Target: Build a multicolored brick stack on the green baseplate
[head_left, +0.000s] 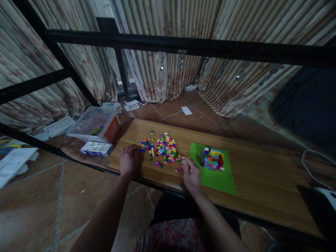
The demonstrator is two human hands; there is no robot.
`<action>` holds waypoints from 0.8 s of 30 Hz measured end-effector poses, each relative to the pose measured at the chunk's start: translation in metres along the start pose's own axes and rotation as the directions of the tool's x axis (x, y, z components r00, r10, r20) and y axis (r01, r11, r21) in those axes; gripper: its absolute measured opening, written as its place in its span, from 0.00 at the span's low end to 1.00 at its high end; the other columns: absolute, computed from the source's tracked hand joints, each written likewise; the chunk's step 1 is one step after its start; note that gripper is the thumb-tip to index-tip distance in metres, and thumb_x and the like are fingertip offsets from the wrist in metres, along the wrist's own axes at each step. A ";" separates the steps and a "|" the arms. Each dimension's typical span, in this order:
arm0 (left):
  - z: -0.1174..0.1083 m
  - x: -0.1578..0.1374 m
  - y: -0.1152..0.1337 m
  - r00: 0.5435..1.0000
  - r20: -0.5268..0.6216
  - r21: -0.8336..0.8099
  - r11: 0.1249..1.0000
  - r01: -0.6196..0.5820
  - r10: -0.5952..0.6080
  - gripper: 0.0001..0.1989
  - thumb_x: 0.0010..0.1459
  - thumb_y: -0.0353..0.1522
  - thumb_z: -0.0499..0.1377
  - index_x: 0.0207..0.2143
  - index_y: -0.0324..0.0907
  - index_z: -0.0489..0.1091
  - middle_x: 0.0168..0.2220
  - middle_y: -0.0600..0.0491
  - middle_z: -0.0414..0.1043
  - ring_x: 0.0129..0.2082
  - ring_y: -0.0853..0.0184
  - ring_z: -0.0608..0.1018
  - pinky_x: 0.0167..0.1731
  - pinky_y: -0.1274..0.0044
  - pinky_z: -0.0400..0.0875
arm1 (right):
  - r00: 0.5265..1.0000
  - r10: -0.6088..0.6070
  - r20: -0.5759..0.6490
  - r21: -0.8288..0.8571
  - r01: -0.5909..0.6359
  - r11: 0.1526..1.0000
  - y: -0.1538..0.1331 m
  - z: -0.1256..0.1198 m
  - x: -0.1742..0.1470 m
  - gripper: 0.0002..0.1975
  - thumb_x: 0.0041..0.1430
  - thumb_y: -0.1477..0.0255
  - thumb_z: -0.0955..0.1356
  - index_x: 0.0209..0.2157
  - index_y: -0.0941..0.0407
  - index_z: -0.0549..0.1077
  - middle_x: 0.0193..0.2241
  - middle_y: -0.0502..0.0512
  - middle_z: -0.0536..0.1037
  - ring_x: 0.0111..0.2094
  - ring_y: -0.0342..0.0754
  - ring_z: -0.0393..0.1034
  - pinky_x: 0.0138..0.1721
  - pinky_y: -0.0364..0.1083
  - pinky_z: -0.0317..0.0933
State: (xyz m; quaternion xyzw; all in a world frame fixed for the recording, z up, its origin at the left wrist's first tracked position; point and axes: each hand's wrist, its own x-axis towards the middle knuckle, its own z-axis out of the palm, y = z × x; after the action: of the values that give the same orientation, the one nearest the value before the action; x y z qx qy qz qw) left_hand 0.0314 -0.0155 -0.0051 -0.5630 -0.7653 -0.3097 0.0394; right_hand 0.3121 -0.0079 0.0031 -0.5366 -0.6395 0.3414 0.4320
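A loose pile of small coloured toy bricks (pixel 168 147) lies on the wooden tabletop between my hands. My left hand (pixel 129 160) rests on the wood just left of the pile, fingers loosely bent, with nothing visible in it. At the pile's right edge, the thumb and forefinger of my right hand (pixel 191 173) are pinched together. Whatever they hold is too small to make out; yellowish bricks lie close to the fingertips. Right of that hand is a green studded baseplate (pixel 217 182), bearing a low multicoloured brick build (pixel 214 159) with a raised wall on its left side.
Left of the wooden table (pixel 262 175) stand a clear plastic bin (pixel 86 122) with some bricks inside and a small white-and-blue box (pixel 96 148). A black metal bar (pixel 168 43) crosses above, before striped curtains (pixel 168 77). A white cable (pixel 312 171) curls at right.
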 end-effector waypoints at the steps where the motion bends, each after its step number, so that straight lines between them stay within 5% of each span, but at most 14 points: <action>1: 0.000 0.000 0.000 1.000 0.000 -0.002 1.000 0.001 -0.001 0.16 0.56 0.28 0.49 0.41 0.41 0.74 0.45 0.47 0.76 0.46 0.57 0.73 0.50 0.66 0.65 | 1.000 0.009 0.000 0.008 -0.009 1.000 0.001 0.000 -0.001 0.20 0.64 0.59 0.58 0.46 0.54 0.74 0.41 0.58 0.76 0.37 0.49 0.72 0.40 0.49 0.67; 11: -0.002 0.001 0.002 1.000 0.002 -0.020 1.000 0.006 -0.006 0.16 0.56 0.28 0.49 0.41 0.41 0.74 0.45 0.46 0.76 0.47 0.57 0.73 0.50 0.65 0.65 | 0.993 0.119 0.021 0.111 -0.121 0.987 0.004 -0.002 -0.004 0.19 0.61 0.59 0.62 0.49 0.54 0.70 0.43 0.58 0.78 0.34 0.49 0.74 0.39 0.50 0.68; 24: 0.000 0.001 0.000 1.000 0.015 0.011 1.000 0.016 -0.016 0.16 0.57 0.28 0.49 0.41 0.40 0.74 0.46 0.47 0.76 0.46 0.58 0.73 0.50 0.66 0.65 | 0.998 0.033 -0.046 -0.010 -0.034 0.999 -0.004 -0.009 -0.004 0.15 0.63 0.62 0.60 0.41 0.56 0.73 0.35 0.56 0.78 0.33 0.48 0.72 0.39 0.49 0.65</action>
State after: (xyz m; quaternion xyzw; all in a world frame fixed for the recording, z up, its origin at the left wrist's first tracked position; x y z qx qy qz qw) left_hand 0.0313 -0.0151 -0.0044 -0.5589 -0.7717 -0.3017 0.0341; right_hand 0.3188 -0.0129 0.0098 -0.5573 -0.6221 0.3327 0.4378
